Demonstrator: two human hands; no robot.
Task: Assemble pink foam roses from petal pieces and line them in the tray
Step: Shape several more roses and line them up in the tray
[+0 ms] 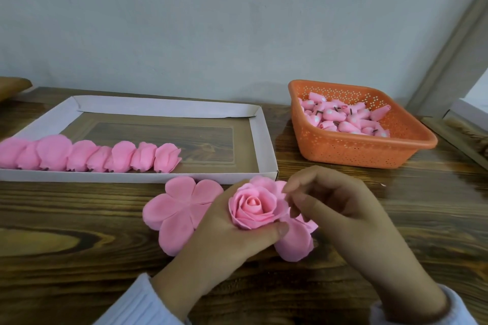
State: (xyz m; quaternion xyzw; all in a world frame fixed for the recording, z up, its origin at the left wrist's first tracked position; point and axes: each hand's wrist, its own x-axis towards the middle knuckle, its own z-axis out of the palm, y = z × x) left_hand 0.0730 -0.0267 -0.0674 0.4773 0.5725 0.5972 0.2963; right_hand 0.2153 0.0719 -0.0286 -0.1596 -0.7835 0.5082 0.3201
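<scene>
My left hand [224, 232] grips a pink foam rose [254, 206] from below, its thumb pressed against the rose's lower edge. My right hand [340, 208] pinches an outer petal on the rose's right side with curled fingertips. A flat five-lobed pink petal piece [175, 211] lies on the table to the left of the rose, and another petal piece [295, 243] shows under my hands. A white cardboard tray [264, 140] behind holds a row of several finished roses [89, 155] along its near edge.
An orange perforated basket [369, 150] at the back right holds several pink rose-bud cores [346, 119]. The wooden table [79, 232] meets a pale wall behind. A wooden frame edge [459, 137] stands at the far right.
</scene>
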